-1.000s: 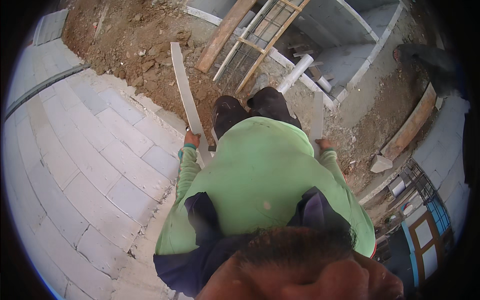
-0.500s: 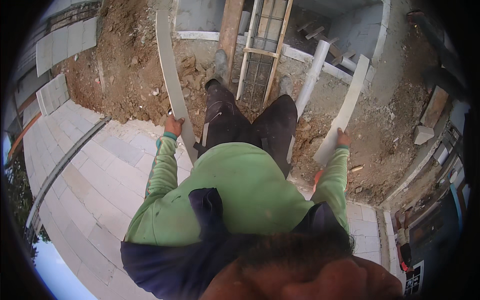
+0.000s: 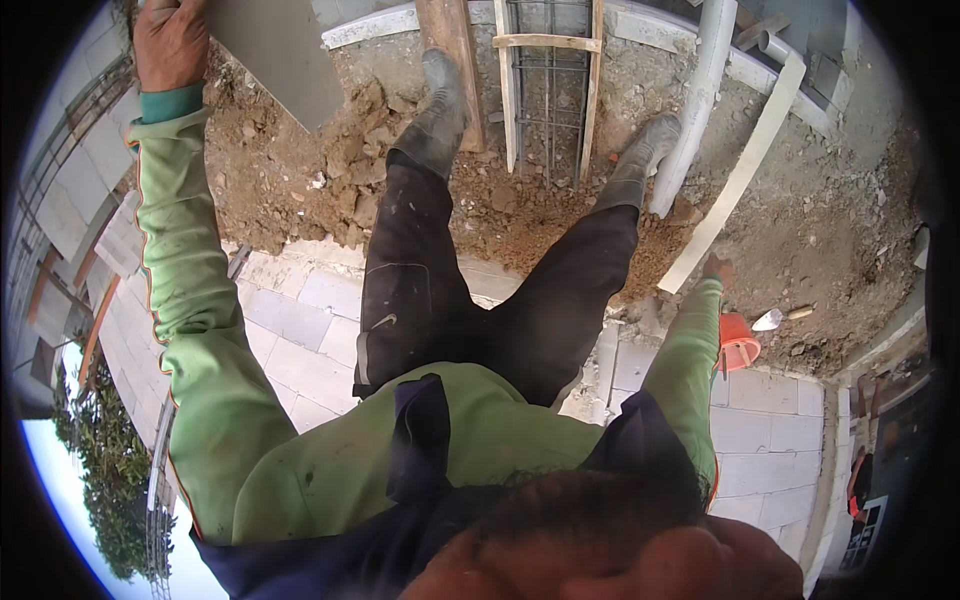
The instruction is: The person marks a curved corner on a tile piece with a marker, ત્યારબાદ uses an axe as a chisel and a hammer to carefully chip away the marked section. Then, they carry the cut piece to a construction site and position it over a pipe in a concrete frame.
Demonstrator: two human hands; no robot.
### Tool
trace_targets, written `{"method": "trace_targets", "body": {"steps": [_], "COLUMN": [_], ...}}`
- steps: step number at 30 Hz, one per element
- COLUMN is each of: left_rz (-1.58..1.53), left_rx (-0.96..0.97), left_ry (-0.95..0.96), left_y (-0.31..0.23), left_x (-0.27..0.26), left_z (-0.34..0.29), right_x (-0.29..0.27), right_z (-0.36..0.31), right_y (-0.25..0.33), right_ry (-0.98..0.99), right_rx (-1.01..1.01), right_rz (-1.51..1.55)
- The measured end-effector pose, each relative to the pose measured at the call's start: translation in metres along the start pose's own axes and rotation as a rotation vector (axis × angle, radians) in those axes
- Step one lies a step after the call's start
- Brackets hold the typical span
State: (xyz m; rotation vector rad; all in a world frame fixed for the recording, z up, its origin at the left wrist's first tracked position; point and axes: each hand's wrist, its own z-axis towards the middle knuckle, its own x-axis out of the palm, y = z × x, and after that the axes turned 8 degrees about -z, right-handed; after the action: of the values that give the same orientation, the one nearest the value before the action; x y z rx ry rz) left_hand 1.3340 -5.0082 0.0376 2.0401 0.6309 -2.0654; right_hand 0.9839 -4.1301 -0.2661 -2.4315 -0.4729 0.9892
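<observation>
My left hand (image 3: 170,40) is raised high at the top left and grips the edge of a flat grey board (image 3: 275,50) that runs out of the picture. My right hand (image 3: 714,268) hangs low at the right and holds the near end of a long pale plank (image 3: 745,165), which slants up and away over the dirt. Both arms wear green sleeves. My dark-trousered legs stride between the two pieces, with the boots (image 3: 435,120) on loose brown soil.
A rebar cage in a wooden frame (image 3: 550,90) lies ahead beside a white pipe (image 3: 700,90). An orange bucket (image 3: 738,342) and a trowel (image 3: 780,318) sit near my right hand. Grey paving slabs (image 3: 300,320) lie underfoot, and a drop with trees shows at the left.
My left arm has swung up and outward with the grey board. My legs have stepped from the paving onto the dirt, and the rebar cage is closer.
</observation>
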Motion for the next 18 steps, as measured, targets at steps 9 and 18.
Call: {"method": "trace_targets", "body": {"steps": [9,18], "left_rz": [-1.673,-1.413], "left_rx": [-0.231,-0.799], "left_ry": [-0.019,0.556], "left_y": [-0.186,-0.303], "left_x": [0.131,0.308], "left_z": [0.112,-0.042], "right_x": [-0.191,-0.154], "right_z": [-0.23,-0.259], "right_y": [0.302,0.335], "right_ry": [0.028,0.383], "right_rx": [-1.046,-0.869], "right_rz": [1.218,1.401]}}
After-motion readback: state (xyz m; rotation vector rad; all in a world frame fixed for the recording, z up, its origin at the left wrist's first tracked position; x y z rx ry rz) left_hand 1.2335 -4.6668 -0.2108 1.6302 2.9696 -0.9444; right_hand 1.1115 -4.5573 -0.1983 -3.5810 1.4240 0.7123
